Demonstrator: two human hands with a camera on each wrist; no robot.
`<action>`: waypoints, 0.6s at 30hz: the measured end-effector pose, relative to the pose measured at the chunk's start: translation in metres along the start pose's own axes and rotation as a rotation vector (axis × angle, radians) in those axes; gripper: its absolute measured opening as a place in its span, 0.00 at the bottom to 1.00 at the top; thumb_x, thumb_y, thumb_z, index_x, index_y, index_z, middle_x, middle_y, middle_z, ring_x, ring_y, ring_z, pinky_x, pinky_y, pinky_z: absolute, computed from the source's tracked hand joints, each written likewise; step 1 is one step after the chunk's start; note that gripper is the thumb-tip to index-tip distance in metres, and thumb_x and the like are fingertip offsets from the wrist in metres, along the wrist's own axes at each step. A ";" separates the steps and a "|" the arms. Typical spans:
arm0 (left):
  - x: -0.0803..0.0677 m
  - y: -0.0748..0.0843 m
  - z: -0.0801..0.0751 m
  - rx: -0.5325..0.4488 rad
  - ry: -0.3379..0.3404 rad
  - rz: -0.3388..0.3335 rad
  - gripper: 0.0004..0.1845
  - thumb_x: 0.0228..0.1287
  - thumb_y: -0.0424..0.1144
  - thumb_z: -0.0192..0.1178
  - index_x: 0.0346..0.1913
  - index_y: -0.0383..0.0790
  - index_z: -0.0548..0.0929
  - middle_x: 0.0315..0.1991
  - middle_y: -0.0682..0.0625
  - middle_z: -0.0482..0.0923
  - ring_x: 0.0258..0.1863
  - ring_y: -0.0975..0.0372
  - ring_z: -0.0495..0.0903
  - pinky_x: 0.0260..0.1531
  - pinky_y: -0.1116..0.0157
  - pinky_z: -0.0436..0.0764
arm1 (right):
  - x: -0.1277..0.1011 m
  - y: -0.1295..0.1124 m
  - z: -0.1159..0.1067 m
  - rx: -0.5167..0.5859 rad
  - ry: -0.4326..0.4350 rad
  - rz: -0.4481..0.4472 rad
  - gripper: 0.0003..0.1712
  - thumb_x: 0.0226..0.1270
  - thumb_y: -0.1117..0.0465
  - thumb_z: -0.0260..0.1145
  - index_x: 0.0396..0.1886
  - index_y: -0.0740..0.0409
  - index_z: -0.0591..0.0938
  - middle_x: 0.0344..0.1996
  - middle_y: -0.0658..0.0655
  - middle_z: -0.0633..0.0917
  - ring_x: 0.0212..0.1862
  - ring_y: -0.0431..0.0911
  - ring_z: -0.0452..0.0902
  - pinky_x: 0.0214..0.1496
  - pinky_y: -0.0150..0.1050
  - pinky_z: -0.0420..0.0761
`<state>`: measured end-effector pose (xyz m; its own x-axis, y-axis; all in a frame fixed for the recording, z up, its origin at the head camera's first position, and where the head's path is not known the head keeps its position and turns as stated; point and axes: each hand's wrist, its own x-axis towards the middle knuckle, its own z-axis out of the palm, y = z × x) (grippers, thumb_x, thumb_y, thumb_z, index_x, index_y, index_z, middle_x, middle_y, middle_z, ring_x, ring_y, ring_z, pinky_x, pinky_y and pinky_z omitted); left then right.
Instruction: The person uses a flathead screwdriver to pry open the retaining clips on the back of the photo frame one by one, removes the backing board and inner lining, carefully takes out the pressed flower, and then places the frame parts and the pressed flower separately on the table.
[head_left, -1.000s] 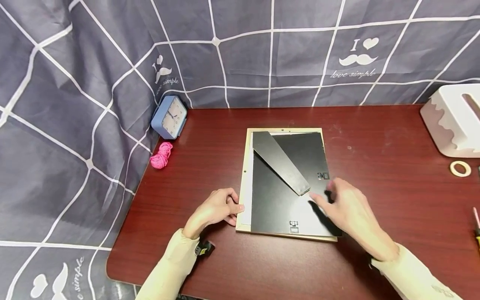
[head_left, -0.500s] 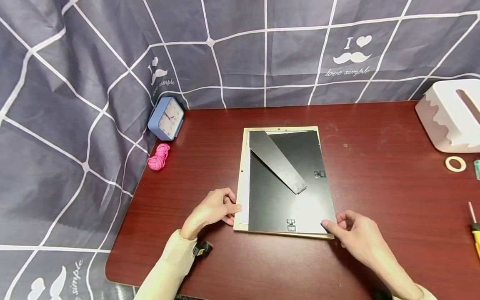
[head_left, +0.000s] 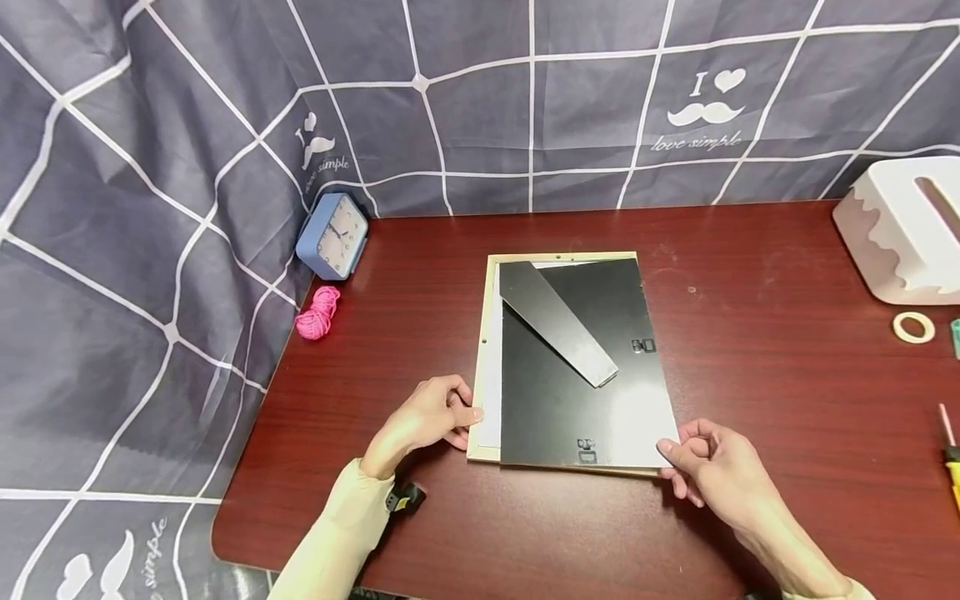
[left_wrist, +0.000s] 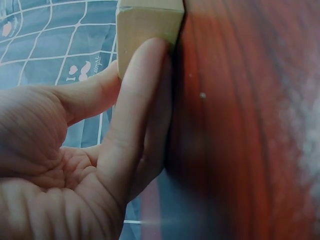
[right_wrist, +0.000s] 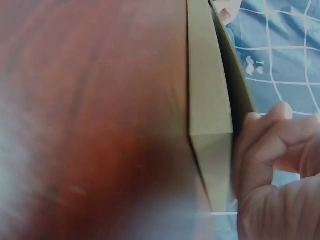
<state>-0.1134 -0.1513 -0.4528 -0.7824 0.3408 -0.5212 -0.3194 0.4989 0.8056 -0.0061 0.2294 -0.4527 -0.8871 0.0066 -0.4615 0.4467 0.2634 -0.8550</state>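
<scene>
A light wooden picture frame lies face down on the red-brown table. On it sits a black backing board with a black stand leg lying across it. My left hand holds the frame's near left corner; in the left wrist view its fingers press against the wood. My right hand pinches the board's near right corner, which is raised and overhangs the frame. The right wrist view shows the board's edge lifted off the frame, with my curled fingers on it.
A blue clock and a pink cord bundle sit at the table's left edge. A white box, a tape roll and a screwdriver are at the right. A grey checked cloth hangs behind and to the left.
My right hand came down from over the board to its near right corner and took hold. That corner has lifted and slid right past the frame. The left hand stayed put.
</scene>
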 end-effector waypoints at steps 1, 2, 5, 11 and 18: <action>0.000 0.000 0.000 -0.002 -0.001 -0.001 0.11 0.73 0.31 0.71 0.44 0.31 0.78 0.29 0.46 0.81 0.21 0.61 0.89 0.31 0.59 0.96 | 0.001 0.001 0.000 0.046 0.008 -0.008 0.11 0.82 0.63 0.67 0.44 0.64 0.73 0.18 0.49 0.84 0.17 0.39 0.73 0.17 0.32 0.76; 0.000 -0.001 0.000 -0.004 -0.002 -0.002 0.11 0.73 0.31 0.71 0.44 0.31 0.78 0.29 0.46 0.81 0.21 0.61 0.89 0.31 0.59 0.96 | 0.002 0.003 0.000 0.098 0.012 -0.022 0.10 0.81 0.65 0.67 0.43 0.63 0.74 0.17 0.50 0.84 0.17 0.38 0.73 0.16 0.32 0.75; 0.000 -0.001 -0.001 -0.005 0.000 -0.004 0.11 0.73 0.31 0.71 0.45 0.31 0.78 0.29 0.45 0.81 0.21 0.61 0.89 0.31 0.59 0.96 | 0.004 0.009 0.000 0.267 0.018 -0.072 0.08 0.80 0.69 0.66 0.39 0.61 0.76 0.17 0.50 0.85 0.15 0.38 0.74 0.11 0.37 0.63; 0.000 -0.001 -0.001 -0.012 -0.002 -0.010 0.11 0.72 0.31 0.71 0.45 0.31 0.78 0.29 0.44 0.82 0.21 0.61 0.89 0.31 0.59 0.96 | 0.002 0.018 -0.005 0.473 -0.006 -0.122 0.12 0.80 0.74 0.63 0.36 0.55 0.81 0.19 0.50 0.88 0.15 0.36 0.77 0.16 0.48 0.47; -0.001 0.000 0.000 -0.021 -0.004 -0.005 0.11 0.73 0.30 0.71 0.45 0.30 0.78 0.29 0.45 0.81 0.21 0.61 0.89 0.31 0.58 0.97 | 0.000 0.022 -0.018 0.518 -0.018 -0.149 0.14 0.82 0.75 0.60 0.39 0.53 0.83 0.19 0.49 0.87 0.16 0.36 0.79 0.17 0.48 0.43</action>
<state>-0.1127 -0.1511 -0.4526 -0.7785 0.3421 -0.5263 -0.3342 0.4838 0.8088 0.0013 0.2529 -0.4675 -0.9451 -0.0123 -0.3266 0.3192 -0.2498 -0.9142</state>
